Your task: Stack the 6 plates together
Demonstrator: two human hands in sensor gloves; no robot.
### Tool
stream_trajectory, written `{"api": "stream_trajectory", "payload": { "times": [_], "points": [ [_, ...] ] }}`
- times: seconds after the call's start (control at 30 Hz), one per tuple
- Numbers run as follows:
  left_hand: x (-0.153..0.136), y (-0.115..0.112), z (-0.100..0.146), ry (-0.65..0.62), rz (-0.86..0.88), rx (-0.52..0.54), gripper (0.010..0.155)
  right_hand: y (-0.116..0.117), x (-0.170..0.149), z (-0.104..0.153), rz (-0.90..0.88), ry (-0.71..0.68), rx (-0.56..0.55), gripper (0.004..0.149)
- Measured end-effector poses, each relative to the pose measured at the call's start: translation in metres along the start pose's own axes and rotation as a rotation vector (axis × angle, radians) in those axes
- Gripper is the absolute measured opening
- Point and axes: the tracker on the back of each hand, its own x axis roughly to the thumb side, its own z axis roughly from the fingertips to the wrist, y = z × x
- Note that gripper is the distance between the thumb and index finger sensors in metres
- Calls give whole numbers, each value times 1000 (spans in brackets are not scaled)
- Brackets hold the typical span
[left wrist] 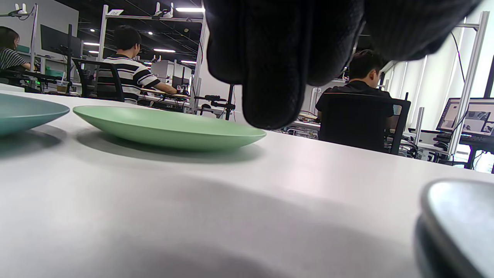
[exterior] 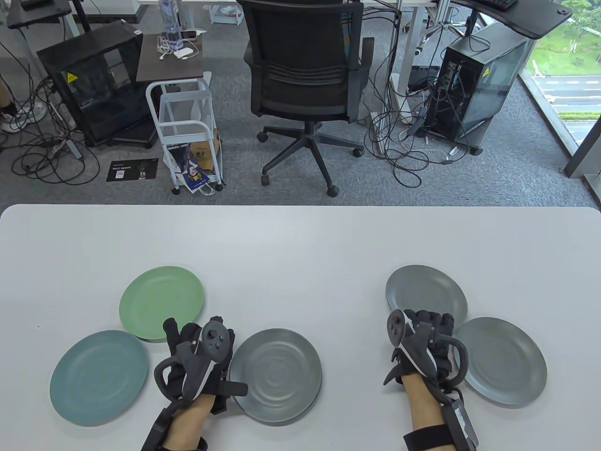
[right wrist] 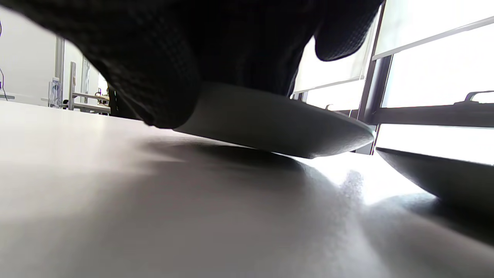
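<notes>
A green plate (exterior: 162, 300) and a teal plate (exterior: 99, 378) lie at the left, and both show in the left wrist view (left wrist: 166, 129), (left wrist: 23, 112). A grey plate (exterior: 276, 373) lies in the middle and seems to rest on another grey one. My left hand (exterior: 190, 340) sits between these three plates with its fingers (left wrist: 270, 77) hanging above the table, holding nothing. Two more grey plates lie at the right, one farther (exterior: 426, 291) and one nearer (exterior: 500, 361). My right hand (exterior: 429, 324) grips the near rim of the farther plate (right wrist: 278, 123), which tilts slightly off the table.
The white table (exterior: 300, 244) reaches to a far edge, with an office chair (exterior: 300, 80) and a white cart (exterior: 188, 127) on the floor beyond. The nearer right grey plate (right wrist: 436, 173) lies close beside the gripped one.
</notes>
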Motion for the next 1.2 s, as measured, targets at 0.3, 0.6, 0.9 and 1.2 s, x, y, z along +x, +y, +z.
{"api": "stream_trajectory", "payload": {
  "times": [0.3,0.6,0.9,1.2],
  "points": [
    [-1,0,-1,2,17,-8,55,-17,2,9,-43,-5,-198,39],
    [-4,-2,-3,11,36,-31,56,-26,17,19,-87,-97,-273,39],
    [-7,-3,-5,19,70,-57,57,-35,43,34,-121,-223,-338,39],
    [-11,-2,-7,33,115,-77,57,-45,67,51,-156,-341,-385,39]
  ]
}}
